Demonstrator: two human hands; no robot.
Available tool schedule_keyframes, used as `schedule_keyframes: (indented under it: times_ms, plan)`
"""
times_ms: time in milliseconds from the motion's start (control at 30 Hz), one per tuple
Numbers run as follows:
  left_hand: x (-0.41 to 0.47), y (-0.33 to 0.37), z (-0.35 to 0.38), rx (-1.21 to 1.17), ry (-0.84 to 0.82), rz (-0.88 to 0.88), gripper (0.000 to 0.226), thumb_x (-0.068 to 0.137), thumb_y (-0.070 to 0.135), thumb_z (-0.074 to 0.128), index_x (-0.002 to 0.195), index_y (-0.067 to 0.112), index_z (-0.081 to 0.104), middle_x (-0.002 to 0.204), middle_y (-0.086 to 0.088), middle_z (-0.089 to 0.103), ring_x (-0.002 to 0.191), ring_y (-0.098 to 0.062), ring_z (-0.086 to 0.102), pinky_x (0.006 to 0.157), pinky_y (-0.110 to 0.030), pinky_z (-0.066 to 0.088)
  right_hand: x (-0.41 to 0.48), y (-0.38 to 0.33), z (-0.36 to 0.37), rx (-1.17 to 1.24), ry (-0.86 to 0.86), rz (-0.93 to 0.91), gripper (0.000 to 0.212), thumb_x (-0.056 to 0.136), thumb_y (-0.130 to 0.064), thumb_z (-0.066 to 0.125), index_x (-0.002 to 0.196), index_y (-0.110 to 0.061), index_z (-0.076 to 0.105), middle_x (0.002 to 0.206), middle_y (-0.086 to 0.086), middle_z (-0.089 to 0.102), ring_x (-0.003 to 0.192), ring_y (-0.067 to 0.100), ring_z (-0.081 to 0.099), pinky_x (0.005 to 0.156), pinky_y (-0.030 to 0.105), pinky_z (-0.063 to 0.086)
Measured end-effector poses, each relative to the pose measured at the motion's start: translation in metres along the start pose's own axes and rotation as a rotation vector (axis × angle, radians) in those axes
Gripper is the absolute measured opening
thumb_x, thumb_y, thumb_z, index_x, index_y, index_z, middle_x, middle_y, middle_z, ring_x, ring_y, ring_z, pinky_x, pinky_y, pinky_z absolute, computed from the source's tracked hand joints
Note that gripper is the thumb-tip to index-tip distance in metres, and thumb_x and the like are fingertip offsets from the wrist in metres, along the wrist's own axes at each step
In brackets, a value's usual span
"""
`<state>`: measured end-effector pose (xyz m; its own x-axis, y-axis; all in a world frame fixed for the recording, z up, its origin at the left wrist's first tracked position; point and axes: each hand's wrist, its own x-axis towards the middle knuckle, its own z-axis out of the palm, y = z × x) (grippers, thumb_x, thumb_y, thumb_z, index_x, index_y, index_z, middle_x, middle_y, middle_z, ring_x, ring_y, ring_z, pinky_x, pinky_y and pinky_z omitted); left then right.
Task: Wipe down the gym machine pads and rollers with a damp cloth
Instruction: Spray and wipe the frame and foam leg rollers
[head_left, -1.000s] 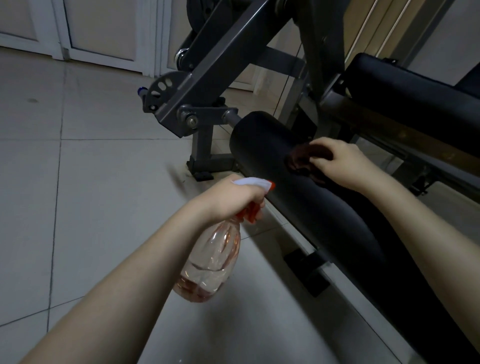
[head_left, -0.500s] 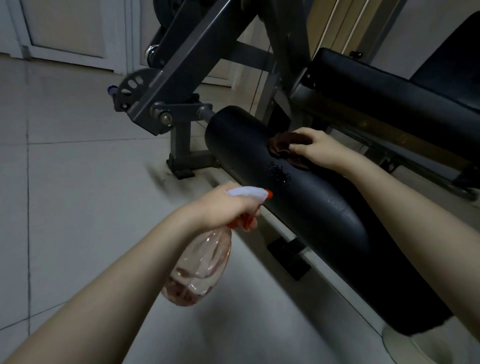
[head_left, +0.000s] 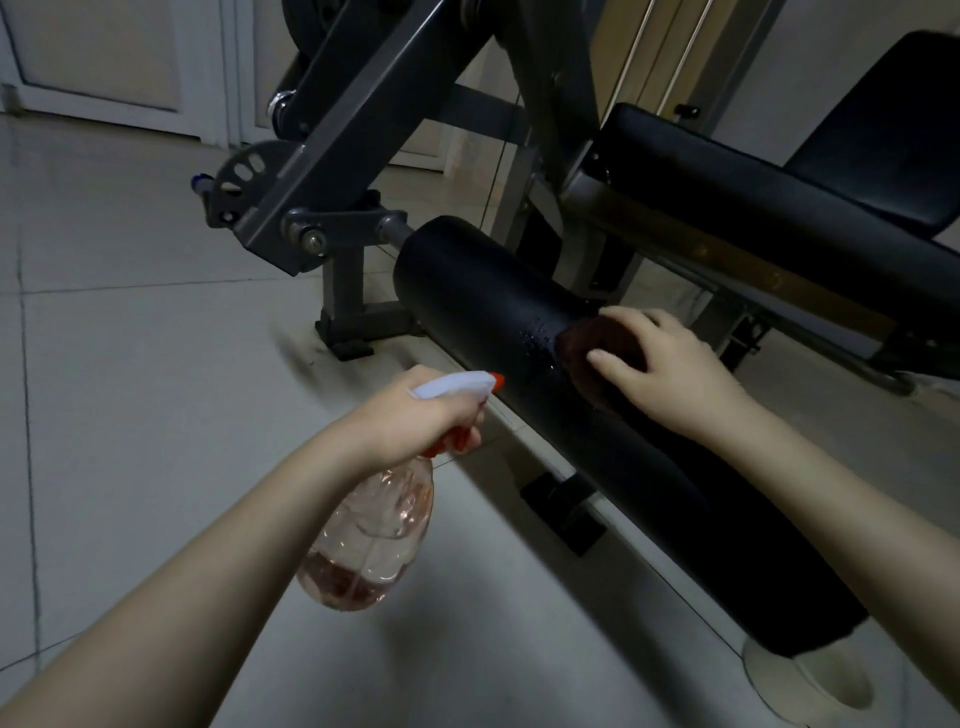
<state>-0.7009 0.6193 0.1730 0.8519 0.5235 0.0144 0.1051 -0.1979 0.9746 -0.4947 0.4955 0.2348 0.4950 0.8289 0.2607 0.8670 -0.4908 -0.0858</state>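
Right grip (head_left: 670, 364) clutches the brown cloth (head_left: 576, 343), pressing it onto the black foam roller (head_left: 467, 291); left grip (head_left: 415, 415) holds a spray bottle (head_left: 379, 519). Droplets (head_left: 535, 338) lie just beyond the cloth along the roller's long axis, toward its frame-side end.

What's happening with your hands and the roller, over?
Left hand grips spray bottle. Right hand holds cloth on roller. Droplets beside cloth. Nothing blocks the roller.
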Motion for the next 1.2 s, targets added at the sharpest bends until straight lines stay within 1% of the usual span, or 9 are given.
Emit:
schedule_keyframes:
  times_ms: [200,367,533,600,667,800,933,1033,1200]
  plan:
    - [0.009,0.000,-0.001,-0.008,0.005,-0.005,0.049,0.076,0.034,0.051,0.103,-0.005,0.062,0.079,-0.007,0.070,0.076,-0.018,0.061,0.078,-0.041,0.047,0.064,-0.048,0.036,-0.173,0.132,-0.043,0.046,0.098,-0.041,0.042,0.141,-0.025,0.038,0.144,0.016,0.037,0.125,0.039,0.043,0.103,0.047,0.038]
    - [0.015,0.001,-0.002,-0.006,0.011,-0.025,0.058,0.074,0.037,0.051,0.116,-0.003,0.061,0.086,-0.015,0.072,0.079,-0.020,0.064,0.080,-0.040,0.048,0.043,-0.034,0.025,-0.241,0.110,-0.209,0.041,0.095,-0.030,0.050,0.135,-0.022,0.045,0.140,0.013,0.044,0.125,0.032,0.045,0.103,0.041,0.038]
    - [0.014,-0.002,-0.005,-0.019,0.023,-0.047,0.042,0.084,0.029,0.056,0.107,-0.007,0.062,0.081,-0.010,0.067,0.077,-0.019,0.060,0.077,-0.037,0.043,-0.001,-0.009,0.013,-0.230,0.066,-0.279,0.047,0.092,-0.034,0.054,0.137,-0.026,0.044,0.147,0.008,0.034,0.137,0.029,0.027,0.113,0.043,0.023]
    - [0.013,-0.004,-0.006,-0.015,0.037,-0.048,0.020,0.095,0.021,0.053,0.102,0.009,0.067,0.087,-0.015,0.068,0.080,-0.019,0.061,0.083,-0.041,0.047,0.011,-0.020,0.020,-0.242,0.087,-0.199,0.047,0.093,-0.043,0.048,0.137,-0.027,0.042,0.147,0.010,0.034,0.135,0.033,0.029,0.112,0.048,0.026]
    - [0.015,-0.006,-0.007,0.004,0.051,-0.050,0.016,0.098,0.022,0.051,0.094,0.021,0.066,0.088,-0.015,0.071,0.081,-0.020,0.063,0.092,-0.049,0.049,0.029,-0.035,0.027,-0.238,0.107,-0.116,0.046,0.094,-0.044,0.045,0.136,-0.026,0.041,0.147,0.014,0.033,0.132,0.037,0.034,0.108,0.048,0.031]
    - [0.016,-0.006,-0.005,0.001,0.073,-0.072,0.015,0.098,0.021,0.050,0.096,0.025,0.064,0.084,-0.009,0.071,0.080,-0.019,0.065,0.093,-0.047,0.049,0.024,-0.036,0.028,-0.286,0.122,-0.152,0.041,0.094,-0.032,0.050,0.133,-0.019,0.047,0.142,0.017,0.039,0.128,0.036,0.038,0.107,0.046,0.033]
    - [0.015,-0.005,-0.007,0.007,0.046,-0.069,0.019,0.098,0.026,0.050,0.088,0.021,0.065,0.085,-0.010,0.072,0.082,-0.020,0.066,0.096,-0.050,0.049,-0.031,-0.016,0.024,-0.372,0.175,-0.286,0.043,0.075,-0.016,0.072,0.116,-0.011,0.063,0.134,0.024,0.049,0.125,0.048,0.041,0.103,0.055,0.034]
    - [0.015,-0.006,-0.008,0.008,0.042,-0.072,0.020,0.098,0.026,0.051,0.087,0.019,0.066,0.085,-0.010,0.072,0.082,-0.020,0.065,0.096,-0.051,0.048,-0.036,-0.016,0.033,-0.420,0.169,-0.239,0.055,0.071,-0.034,0.074,0.119,-0.009,0.061,0.134,0.029,0.046,0.121,0.053,0.043,0.099,0.061,0.035]
    - [0.016,-0.007,-0.008,0.017,0.033,-0.067,0.026,0.080,0.039,0.055,0.088,0.018,0.068,0.086,-0.009,0.074,0.083,-0.020,0.067,0.094,-0.050,0.050,-0.002,-0.040,0.048,-0.417,0.223,-0.202,0.059,0.086,-0.052,0.043,0.121,-0.008,0.061,0.131,0.028,0.050,0.115,0.050,0.049,0.097,0.058,0.039]
